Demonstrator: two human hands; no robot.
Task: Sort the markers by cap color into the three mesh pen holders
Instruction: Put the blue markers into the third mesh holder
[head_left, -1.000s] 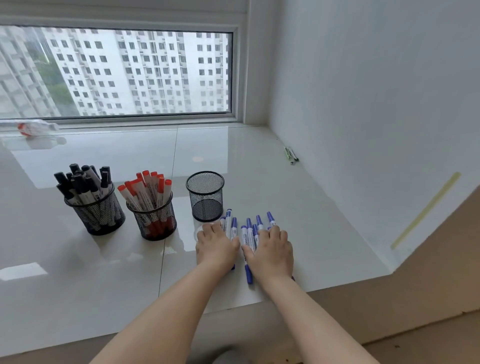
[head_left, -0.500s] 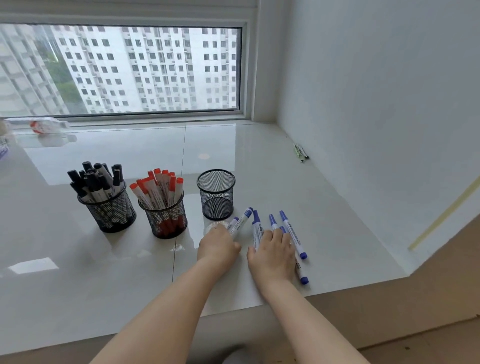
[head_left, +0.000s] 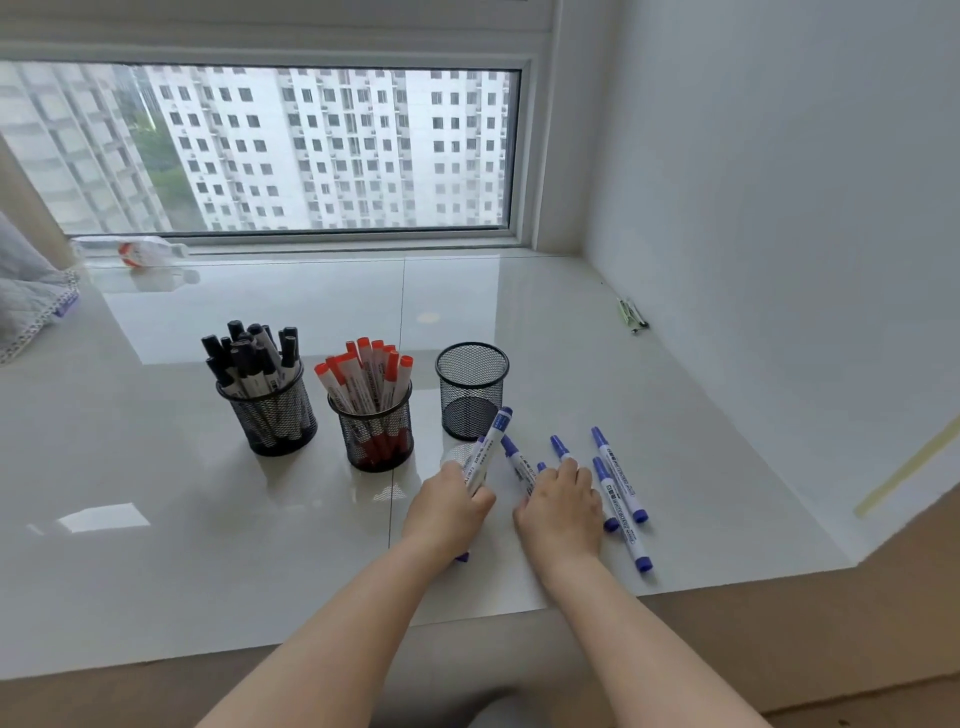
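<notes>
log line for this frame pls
black, red holders full | third holder empty | left hand grips blue markers | right hand on loose blue markers

three holders (head_left: 374, 415) in row, markers (head_left: 618, 483) right-front — loose

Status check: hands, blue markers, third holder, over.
Left hand grips blue markers, lifting toward empty holder. Right hand rests on loose blue markers. Nothing blocking the holder.
</notes>
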